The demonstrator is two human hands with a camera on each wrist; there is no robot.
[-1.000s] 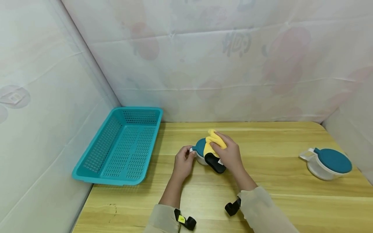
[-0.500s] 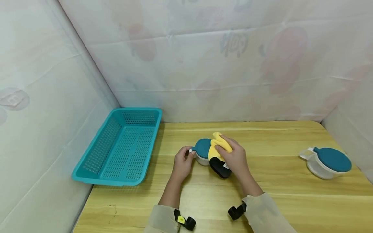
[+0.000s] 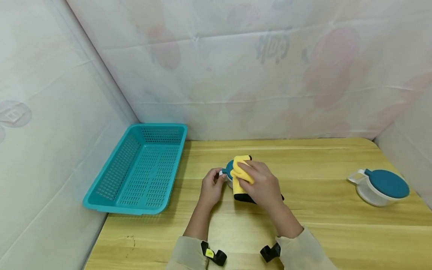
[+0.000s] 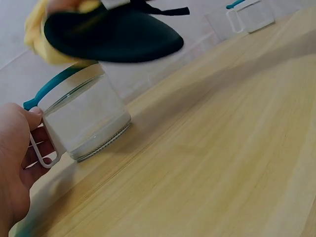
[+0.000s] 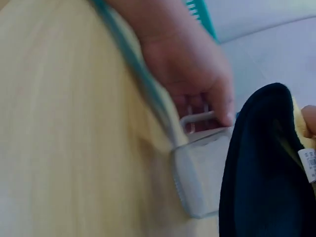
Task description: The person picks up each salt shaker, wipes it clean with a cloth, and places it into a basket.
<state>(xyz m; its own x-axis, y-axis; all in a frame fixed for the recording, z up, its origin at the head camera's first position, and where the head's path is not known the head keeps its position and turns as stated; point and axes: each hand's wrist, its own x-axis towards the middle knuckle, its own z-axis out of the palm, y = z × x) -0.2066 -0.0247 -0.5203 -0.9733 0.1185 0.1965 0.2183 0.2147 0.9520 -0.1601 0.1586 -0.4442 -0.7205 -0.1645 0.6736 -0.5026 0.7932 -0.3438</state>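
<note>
A small clear jar (image 4: 89, 118) with a blue lid (image 3: 229, 168) and a white handle (image 4: 45, 157) stands upright on the wooden table. My left hand (image 3: 210, 190) holds it by the handle, thumb near the lid's tab. My right hand (image 3: 264, 186) grips a bunched cloth (image 3: 240, 176), yellow on one side and black on the other, over the right part of the lid. From the head view, cloth and hand hide much of the jar. A white label (image 5: 309, 163) shows on the cloth in the right wrist view.
To the left, a turquoise plastic basket (image 3: 168, 183) with slotted walls sits at the table's left edge. A second lidded jar (image 3: 374, 193), with a blue lid and white handle, stands far right. Pale printed fabric (image 3: 216, 75) walls the table at the back and sides.
The right hand with the cloth slid right off part of the lid, then came back left over it, the cloth now turned and spread differently. The left hand stays on the handle.
</note>
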